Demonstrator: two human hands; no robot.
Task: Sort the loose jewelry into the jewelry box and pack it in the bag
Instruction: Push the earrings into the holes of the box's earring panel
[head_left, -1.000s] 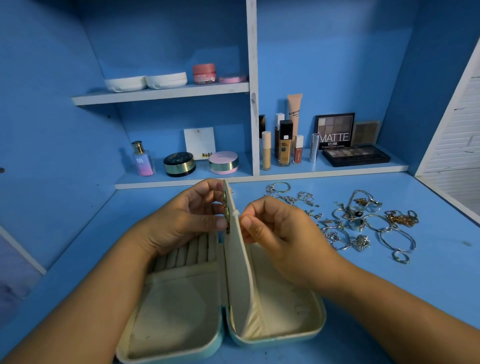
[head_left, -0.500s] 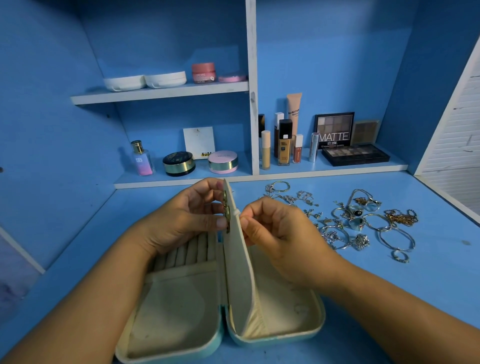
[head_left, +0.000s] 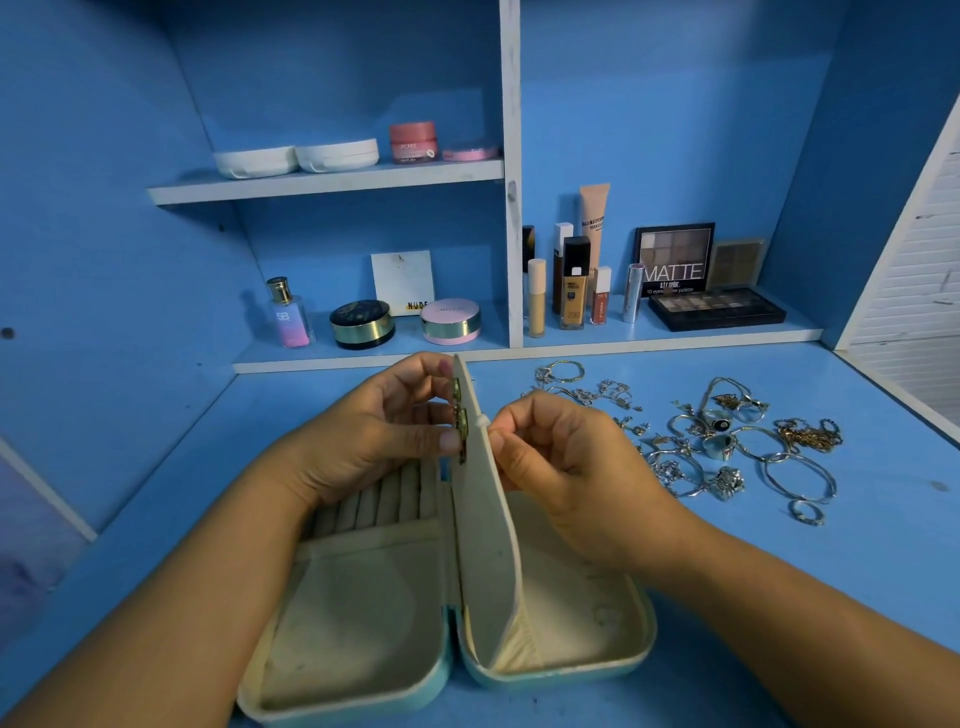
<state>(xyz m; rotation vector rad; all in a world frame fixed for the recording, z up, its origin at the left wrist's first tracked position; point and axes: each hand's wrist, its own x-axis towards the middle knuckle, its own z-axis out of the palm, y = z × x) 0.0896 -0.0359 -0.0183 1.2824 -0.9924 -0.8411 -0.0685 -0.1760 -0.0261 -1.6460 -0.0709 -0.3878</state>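
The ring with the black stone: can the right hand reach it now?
Probably yes: the ring lies uncovered on the table, right of the right hand; that hand must first release the flap it pinches.

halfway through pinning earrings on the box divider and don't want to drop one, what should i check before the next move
1. Jewelry box lies open on the table: ok.
2. Divider panel stands upright between the hands: ok.
3. Left hand pinches the gold earrings on the panel's left face: ok.
4. Right hand pinches a white piece at the panel's edge: ok. Whether it is seated: cannot tell.
5. Loose jewelry sorted: not ok, a pile lies right of the box.
6. Bag ready: cannot tell, not in view.
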